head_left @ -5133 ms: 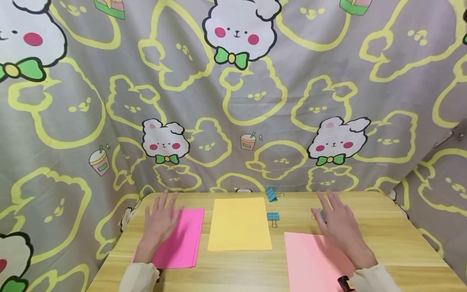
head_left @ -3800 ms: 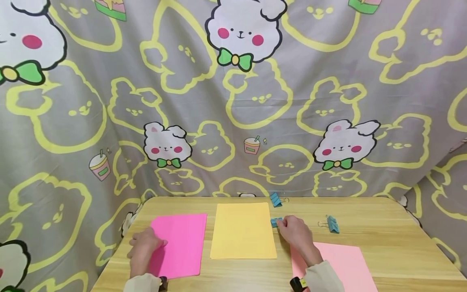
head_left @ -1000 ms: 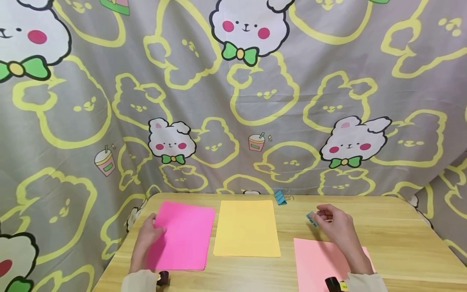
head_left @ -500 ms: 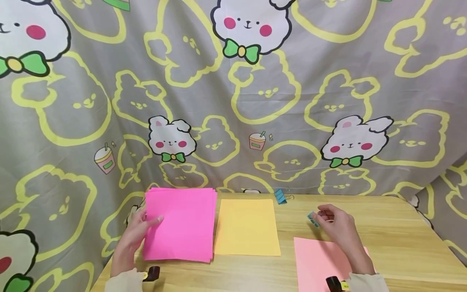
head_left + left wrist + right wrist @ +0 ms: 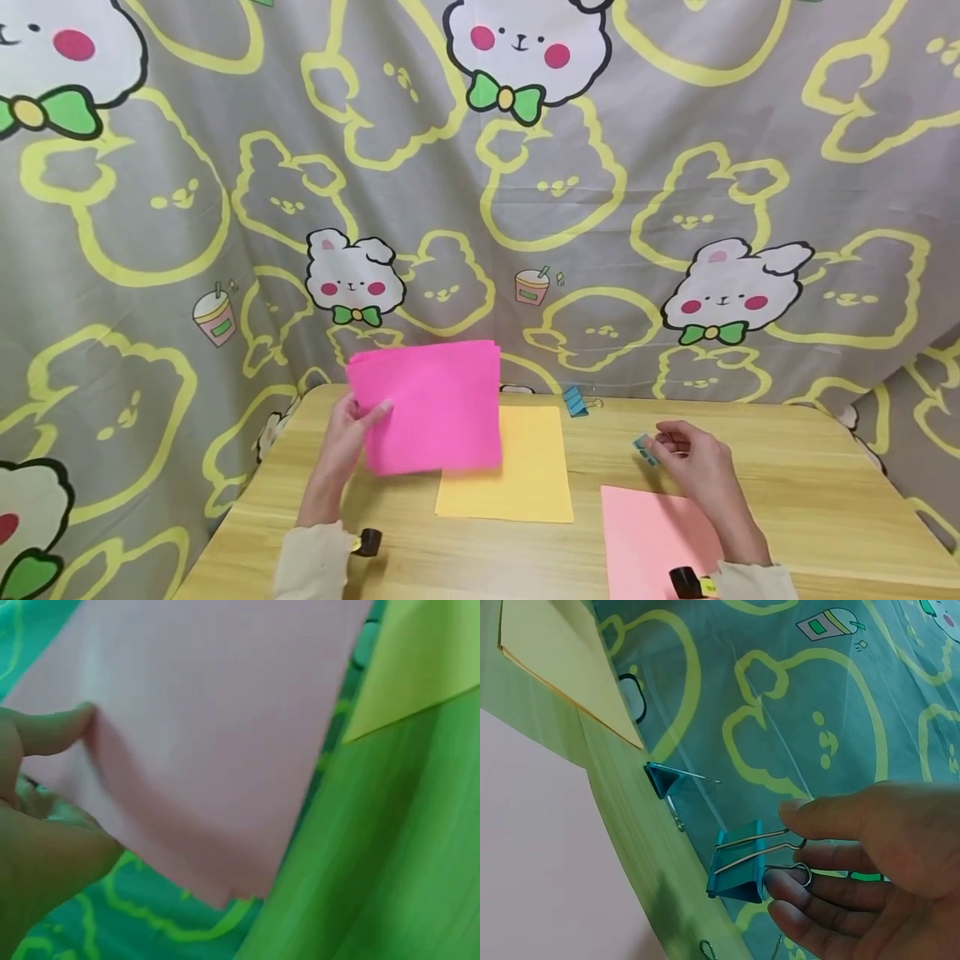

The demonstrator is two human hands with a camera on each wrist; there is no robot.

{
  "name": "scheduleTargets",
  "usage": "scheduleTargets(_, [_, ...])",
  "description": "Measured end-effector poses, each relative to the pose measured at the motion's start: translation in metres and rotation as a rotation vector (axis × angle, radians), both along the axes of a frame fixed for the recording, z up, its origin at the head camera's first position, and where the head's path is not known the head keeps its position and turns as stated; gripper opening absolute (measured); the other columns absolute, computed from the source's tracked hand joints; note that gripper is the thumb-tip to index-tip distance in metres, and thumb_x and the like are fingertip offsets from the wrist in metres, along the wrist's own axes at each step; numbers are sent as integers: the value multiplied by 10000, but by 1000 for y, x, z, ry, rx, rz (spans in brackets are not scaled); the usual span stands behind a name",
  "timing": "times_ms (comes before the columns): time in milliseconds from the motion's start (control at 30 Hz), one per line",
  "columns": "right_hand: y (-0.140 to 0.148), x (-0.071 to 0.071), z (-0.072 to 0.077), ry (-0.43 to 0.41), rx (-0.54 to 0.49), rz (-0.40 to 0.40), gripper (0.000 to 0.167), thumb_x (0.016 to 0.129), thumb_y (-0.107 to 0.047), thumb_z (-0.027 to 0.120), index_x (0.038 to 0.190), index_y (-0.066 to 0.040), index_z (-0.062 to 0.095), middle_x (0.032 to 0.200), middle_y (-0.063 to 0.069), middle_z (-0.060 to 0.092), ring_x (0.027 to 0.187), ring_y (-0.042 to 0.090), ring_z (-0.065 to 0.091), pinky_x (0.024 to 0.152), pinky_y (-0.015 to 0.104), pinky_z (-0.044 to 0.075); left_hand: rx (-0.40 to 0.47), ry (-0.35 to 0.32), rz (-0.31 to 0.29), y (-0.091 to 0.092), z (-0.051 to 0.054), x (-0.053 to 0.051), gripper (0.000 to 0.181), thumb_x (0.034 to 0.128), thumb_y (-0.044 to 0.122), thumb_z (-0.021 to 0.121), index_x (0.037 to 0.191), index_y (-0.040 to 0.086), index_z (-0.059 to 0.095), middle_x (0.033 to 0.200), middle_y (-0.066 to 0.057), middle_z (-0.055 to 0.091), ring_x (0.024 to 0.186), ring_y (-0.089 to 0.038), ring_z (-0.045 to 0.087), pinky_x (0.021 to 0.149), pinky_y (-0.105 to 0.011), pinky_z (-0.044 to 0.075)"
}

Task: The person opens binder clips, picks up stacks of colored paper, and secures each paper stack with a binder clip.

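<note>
My left hand (image 5: 343, 437) pinches a stack of bright pink paper (image 5: 431, 408) by its left edge, thumb on top. The stack is raised off the table, its sheets slightly fanned, and covers the upper left of the yellow paper (image 5: 517, 496). In the left wrist view the thumb (image 5: 56, 731) presses on the paper (image 5: 202, 712). My right hand (image 5: 701, 467) holds a blue binder clip (image 5: 643, 450) above the table. The right wrist view shows thumb and fingers at the wire handles of that binder clip (image 5: 736, 862).
Another blue binder clip (image 5: 576, 402) stands near the table's back edge. Light pink paper (image 5: 652, 533) lies under my right forearm. A wire handle (image 5: 707, 949) of a further clip shows low in the right wrist view. Behind the table (image 5: 465, 558) hangs a patterned curtain (image 5: 450, 192).
My right hand took the binder clip from beside the yellow paper and carried it right. My left hand gripped the bright pink stack, raised it and brought it right, partly over the yellow paper.
</note>
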State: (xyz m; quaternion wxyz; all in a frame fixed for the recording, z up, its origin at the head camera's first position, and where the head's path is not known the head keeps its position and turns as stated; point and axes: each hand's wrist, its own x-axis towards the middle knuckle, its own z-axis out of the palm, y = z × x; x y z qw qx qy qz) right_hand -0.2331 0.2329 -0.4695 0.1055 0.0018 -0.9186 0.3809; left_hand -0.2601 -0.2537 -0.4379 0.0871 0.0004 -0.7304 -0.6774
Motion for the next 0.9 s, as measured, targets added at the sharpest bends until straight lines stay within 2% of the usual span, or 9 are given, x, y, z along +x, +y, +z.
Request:
scheduleTargets(100, [-1, -1, -1, 26, 6, 8, 433, 952, -257, 752, 1240, 56, 669, 992, 90, 735, 905, 260, 698, 720, 258, 539, 61, 75, 13, 16, -6, -14, 299, 998, 4, 634, 1268, -90, 545, 1035, -83, 707, 901, -116, 683, 834, -267, 558])
scheduleTargets(200, [-1, -1, -1, 35, 7, 15, 431, 957, -258, 749, 1241, 56, 667, 996, 96, 732, 905, 270, 700, 720, 265, 544, 59, 137, 26, 27, -15, -23, 266, 990, 1, 646, 1228, -92, 571, 1041, -122, 710, 888, -121, 697, 808, -286, 581])
scheduleTargets(333, [-1, 0, -1, 15, 7, 26, 432, 960, -251, 745, 1243, 65, 660, 999, 100, 730, 911, 280, 700, 718, 279, 550, 16, 190, 34, 33, -28, -22, 238, 980, -12, 656, 1175, -129, 588, 1036, -221, 719, 866, -140, 719, 781, -353, 605])
scheduleTargets(433, [-1, 0, -3, 13, 17, 40, 407, 953, -202, 746, 1237, 76, 658, 989, 95, 730, 902, 272, 700, 716, 279, 552, 13, 209, 13, 33, -35, -21, 223, 972, -65, 636, 1173, -149, 592, 1052, -286, 706, 872, -159, 728, 788, -385, 606])
scheduleTargets(633, [0, 0, -2, 20, 16, 49, 407, 947, -180, 745, 1240, 86, 651, 992, 107, 733, 895, 273, 702, 704, 267, 553, 15, 176, -26, 30, -42, -21, 308, 975, -54, 637, 1269, -113, 565, 1146, -274, 681, 939, -182, 718, 824, -382, 598])
scheduleTargets(800, [1, 0, -2, 0, 5, 50, 433, 940, -189, 755, 1245, 98, 645, 989, 111, 733, 873, 249, 697, 676, 237, 541, 17, 125, -34, 28, -47, -23, 386, 966, -47, 651, 1334, -95, 544, 1240, -290, 643, 1021, -238, 699, 892, -432, 577])
scheduleTargets(900, [0, -1, -4, -14, 7, 57, 438, 925, -185, 773, 1244, 92, 653, 986, 99, 737, 866, 230, 699, 677, 236, 545, 17, 117, -37, 28, -50, -26, 397, 955, -62, 654, 1332, -98, 539, 1242, -285, 643, 1019, -214, 696, 893, -409, 577])
